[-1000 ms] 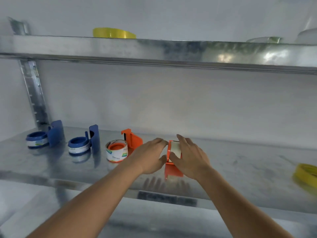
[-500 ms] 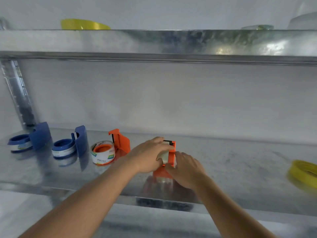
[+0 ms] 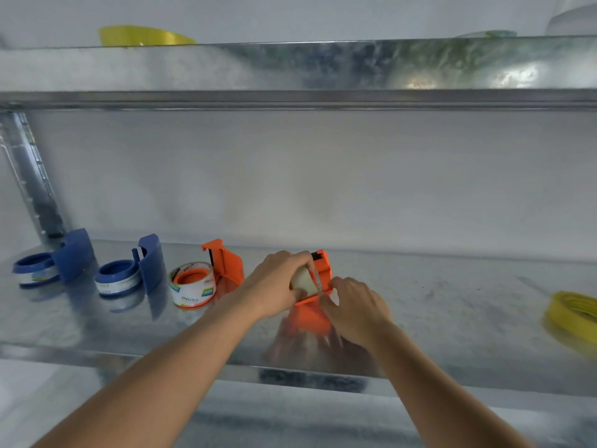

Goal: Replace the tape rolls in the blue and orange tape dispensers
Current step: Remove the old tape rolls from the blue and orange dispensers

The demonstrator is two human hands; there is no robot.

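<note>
Plainly midway, the left hand (image 3: 277,286) grips a pale, worn tape roll (image 3: 303,281) in the nearest orange plastic dispenser (image 3: 315,305) on the metal shelf (image 3: 452,305), the right hand (image 3: 355,307) pinching its edge, while two blue dispensers (image 3: 150,261) and another orange one (image 3: 226,263) look loaded.

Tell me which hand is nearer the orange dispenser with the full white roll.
Left. The left hand is just right of that dispenser; the right hand lies farther right.
</note>
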